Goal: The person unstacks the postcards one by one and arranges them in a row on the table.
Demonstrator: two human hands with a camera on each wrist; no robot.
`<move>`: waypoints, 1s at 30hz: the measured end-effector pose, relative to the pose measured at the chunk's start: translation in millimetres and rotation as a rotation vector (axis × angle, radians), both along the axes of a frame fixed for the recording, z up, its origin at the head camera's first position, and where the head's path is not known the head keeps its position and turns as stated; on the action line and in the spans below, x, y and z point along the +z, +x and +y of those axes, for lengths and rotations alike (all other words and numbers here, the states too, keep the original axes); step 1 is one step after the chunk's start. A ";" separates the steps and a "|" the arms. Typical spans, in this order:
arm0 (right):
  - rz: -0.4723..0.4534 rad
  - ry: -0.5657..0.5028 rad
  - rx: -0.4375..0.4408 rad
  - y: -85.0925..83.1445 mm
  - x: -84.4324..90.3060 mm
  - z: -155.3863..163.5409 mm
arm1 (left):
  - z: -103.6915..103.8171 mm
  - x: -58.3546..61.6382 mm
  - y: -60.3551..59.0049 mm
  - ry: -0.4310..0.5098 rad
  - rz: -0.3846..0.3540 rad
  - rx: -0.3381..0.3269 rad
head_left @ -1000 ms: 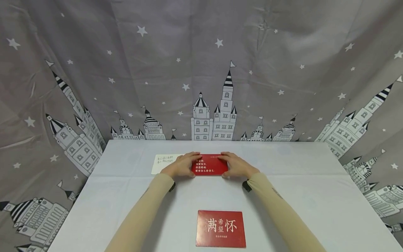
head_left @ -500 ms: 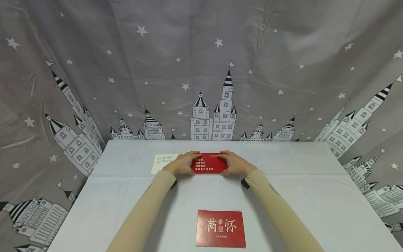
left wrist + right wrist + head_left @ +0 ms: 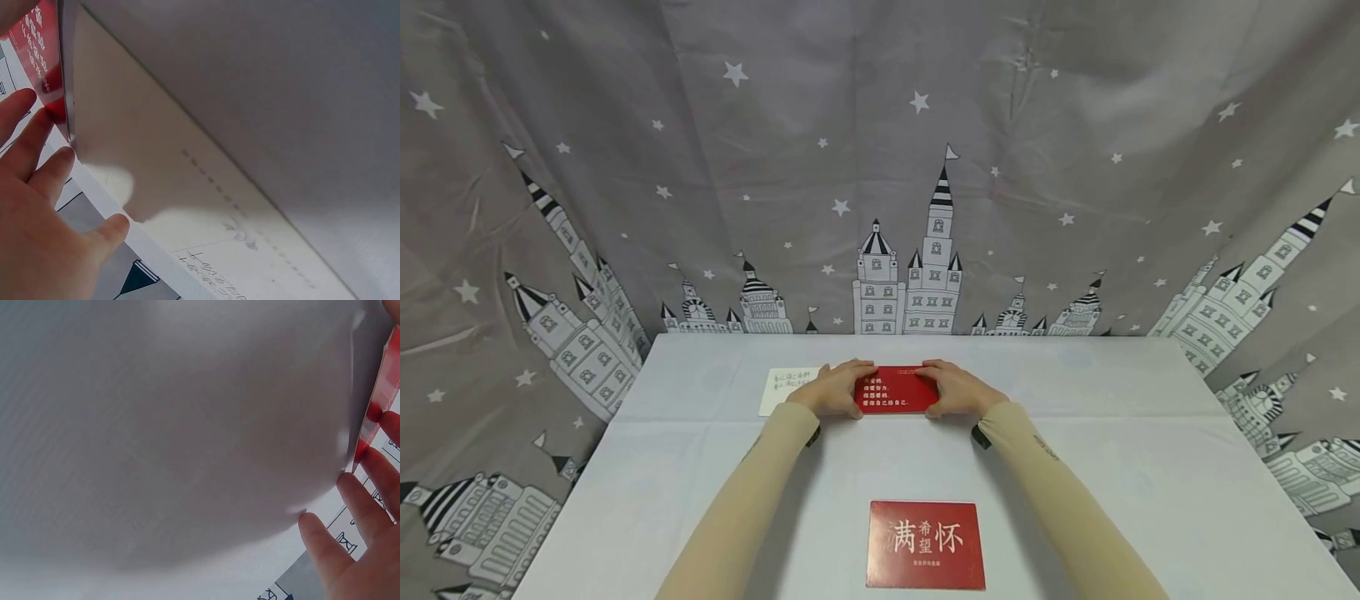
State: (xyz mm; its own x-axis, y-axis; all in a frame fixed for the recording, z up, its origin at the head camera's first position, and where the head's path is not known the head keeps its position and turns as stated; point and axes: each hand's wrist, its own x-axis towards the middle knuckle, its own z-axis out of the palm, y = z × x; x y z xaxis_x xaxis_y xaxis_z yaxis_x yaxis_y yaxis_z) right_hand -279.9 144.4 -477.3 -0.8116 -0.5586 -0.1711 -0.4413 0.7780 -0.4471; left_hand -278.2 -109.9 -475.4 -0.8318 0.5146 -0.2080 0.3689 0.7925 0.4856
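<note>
Nearest me on the white table (image 3: 700,467) lies a red card (image 3: 926,545) with big white characters, flat and untouched, well apart from my hands. My two sleeved forearms run out past it on either side. Farther on, my left hand (image 3: 831,390) grasps the left end of a red envelope (image 3: 891,390) printed with small white lines, and my right hand (image 3: 953,389) grasps its right end, fingers over the far edge and thumbs at the near edge. The envelope sits at mid-table, toward the far side. Just left of it, partly under my left hand, lies a cream note (image 3: 784,388) with handwriting. Behind the table hangs a grey curtain (image 3: 880,167) with stars and castles.
</note>
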 end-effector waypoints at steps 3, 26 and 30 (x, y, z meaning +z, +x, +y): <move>-0.004 0.003 -0.003 -0.3 -0.2 -1.0 | -0.4 2.5 1.1 0.000 -0.010 0.010; 0.057 0.035 -0.018 3.5 -6.6 -2.0 | -8.3 0.3 5.0 0.015 0.010 0.001; 0.048 0.027 -0.036 4.7 -6.3 -1.9 | -8.4 1.2 5.8 0.025 0.018 0.000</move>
State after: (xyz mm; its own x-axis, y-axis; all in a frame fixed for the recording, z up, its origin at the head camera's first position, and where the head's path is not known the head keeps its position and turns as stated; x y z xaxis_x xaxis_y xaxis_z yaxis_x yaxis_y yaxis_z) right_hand -275.2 142.5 -483.6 -0.8386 -0.5247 -0.1463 -0.4331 0.8051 -0.4052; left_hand -272.4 -118.4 -474.1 -0.8355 0.5191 -0.1804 0.3772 0.7804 0.4987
